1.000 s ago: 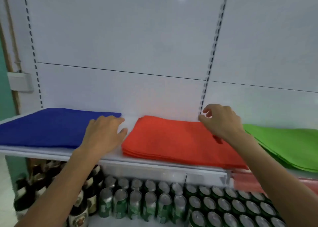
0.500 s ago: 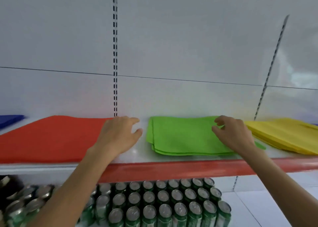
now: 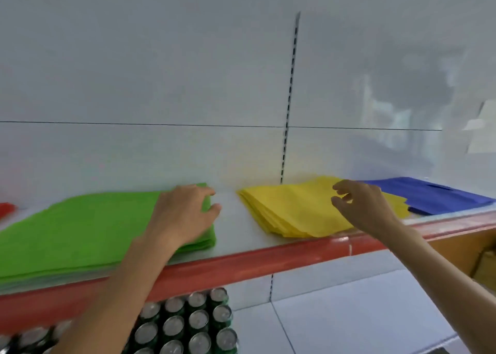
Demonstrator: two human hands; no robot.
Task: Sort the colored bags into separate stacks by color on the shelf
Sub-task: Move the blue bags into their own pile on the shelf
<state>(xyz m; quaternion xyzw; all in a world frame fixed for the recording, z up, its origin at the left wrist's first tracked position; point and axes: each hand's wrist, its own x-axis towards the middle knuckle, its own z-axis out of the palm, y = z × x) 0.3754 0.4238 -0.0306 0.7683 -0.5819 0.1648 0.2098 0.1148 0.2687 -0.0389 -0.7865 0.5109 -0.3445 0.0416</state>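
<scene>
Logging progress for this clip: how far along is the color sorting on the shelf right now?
Done, apparently: green stack, yellow stack and blue stack each lie single-colored on the shelf, red bags at far left. In hand: nothing held; the left hand rests on the green stack, the right hand hovers over the yellow. Left: perhaps tidying, since yellow's edges are fanned and blue touches it.

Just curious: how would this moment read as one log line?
left hand rests on green stack | right hand over yellow stack, holding nothing | blue bags at far right
</scene>
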